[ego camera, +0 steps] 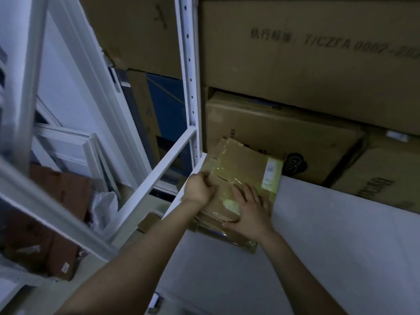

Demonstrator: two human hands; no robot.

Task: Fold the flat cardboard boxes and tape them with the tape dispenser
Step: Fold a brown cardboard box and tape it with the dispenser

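Early going, I judged: the stack of flat brown cardboard boxes (241, 169) lay unfolded at the white shelf board (341, 235) corner, no dispenser in sight. The left hand (200, 187) curled round its left edge; the right hand (247, 208) pressed flat on top. The white metal rack post (191, 87) and the large brown cartons (284, 133) crowded close behind, with open room to the right.

Single head camera, angled forward-down, close over flat cardboard boxes (245, 169).

So the flat taped-up brown cardboard boxes (243, 169) sit stacked on the white shelf board (341, 235), at its left end, right beside the white perforated metal upright (189, 76). Big brown cartons (284, 137) are piled behind. The left hand (200, 189) grips the stack's left edge and the right hand (250, 212) lies on top.
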